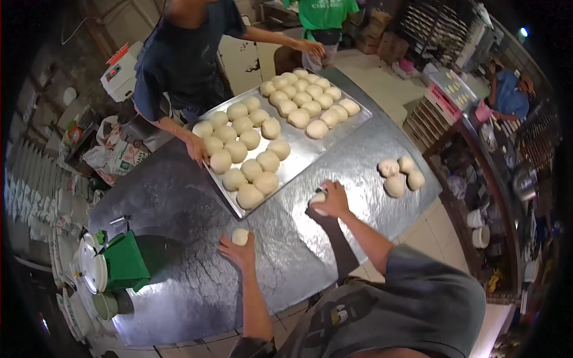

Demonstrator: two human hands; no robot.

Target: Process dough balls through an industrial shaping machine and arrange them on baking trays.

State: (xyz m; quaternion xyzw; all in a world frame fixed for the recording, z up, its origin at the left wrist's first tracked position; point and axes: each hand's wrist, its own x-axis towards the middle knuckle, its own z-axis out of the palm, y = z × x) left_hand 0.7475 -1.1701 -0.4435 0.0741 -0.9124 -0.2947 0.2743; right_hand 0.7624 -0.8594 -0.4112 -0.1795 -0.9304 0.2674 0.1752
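My left hand (239, 253) curves around a small dough ball (240, 237) on the metal tabletop (197, 250). Farther right, my right hand (334, 201) cups a second dough ball (319, 204), partly hidden under the fingers. Beyond both hands lies a large metal tray (304, 149) bearing many round dough balls in two groups. A co-worker's hand (196, 149) grips the tray's left edge. On the table's right side, several dough pieces (394, 185) sit touching one another.
A green box-shaped container (126, 262), a round white lid (92, 262) and a small bowl (105, 305) stand at the table's left. Across the table is a co-worker in a dark shirt (185, 53). A digital scale (119, 74) is behind at left, stacked crates (430, 116) at right.
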